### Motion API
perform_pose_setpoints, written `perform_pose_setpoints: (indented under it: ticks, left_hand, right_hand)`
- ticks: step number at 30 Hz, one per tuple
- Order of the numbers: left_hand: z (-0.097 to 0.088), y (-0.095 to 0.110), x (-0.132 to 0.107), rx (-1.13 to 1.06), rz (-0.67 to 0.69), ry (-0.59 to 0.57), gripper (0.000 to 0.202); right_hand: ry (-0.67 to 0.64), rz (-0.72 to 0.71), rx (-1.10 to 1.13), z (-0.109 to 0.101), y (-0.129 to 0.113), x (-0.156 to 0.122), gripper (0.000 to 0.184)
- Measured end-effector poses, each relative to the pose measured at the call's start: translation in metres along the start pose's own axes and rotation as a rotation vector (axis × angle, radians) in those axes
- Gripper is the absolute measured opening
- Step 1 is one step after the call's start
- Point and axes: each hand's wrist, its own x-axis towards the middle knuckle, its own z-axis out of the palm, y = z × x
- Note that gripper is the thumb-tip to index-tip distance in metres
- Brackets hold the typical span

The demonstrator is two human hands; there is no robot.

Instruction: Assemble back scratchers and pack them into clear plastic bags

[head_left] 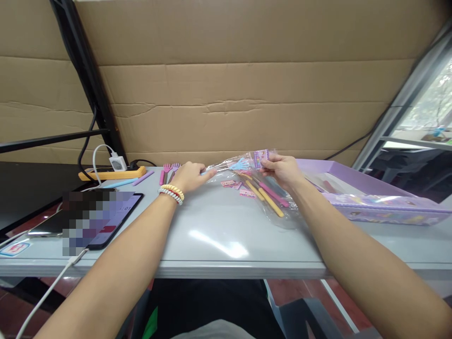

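My right hand (280, 170) grips the top of a clear plastic bag (278, 207) by its purple printed header. Inside the bag lie several yellow, pink and blue plastic forks (268, 195), slanting toward me. My left hand (192, 175), with beaded bracelets on the wrist, rests on the grey table (219, 235) and pinches the far left end of the bag near a blue fork head (239, 165). Small pink stickers (231, 183) lie on the table between my hands.
Pink and purple forks (168, 170) lie behind my left hand. A yellow power strip (112, 174) with a white charger sits far left, a phone (106, 219) with a cable near the left edge. A purple box (381, 202) stands on the right. Cardboard walls the back.
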Motion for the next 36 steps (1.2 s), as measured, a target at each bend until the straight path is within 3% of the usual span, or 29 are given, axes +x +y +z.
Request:
perform_pose_setpoints:
  ticks: [9,15,19,26,36]
  left_hand:
    - [0.0005,-0.0006,0.0004,-0.021,-0.01,0.0,0.058]
    - [0.0019,-0.0018,0.0011,-0.031,0.0,0.007,0.058]
    - [0.0022,-0.0027,0.0011,-0.033,0.004,0.02,0.057]
    - [-0.0006,0.0003,-0.0001,0.011,0.0,-0.006,0.058]
    - [0.0005,0.0015,-0.0004,0.005,-0.018,-0.011,0.057]
  right_hand:
    - [-0.077,-0.01,0.104,0.0005,-0.0052,-0.0016,0.027]
    - [-0.001,-0.018,0.071,0.0029,-0.0057,-0.0013,0.02]
    - [-0.034,-0.049,0.032,0.0009,-0.0044,-0.002,0.02]
    - [0.082,-0.032,0.03,-0.0007,-0.0009,0.003,0.024]
    - [-0.016,0.012,0.14,-0.0005,-0.0069,-0.002,0.031]
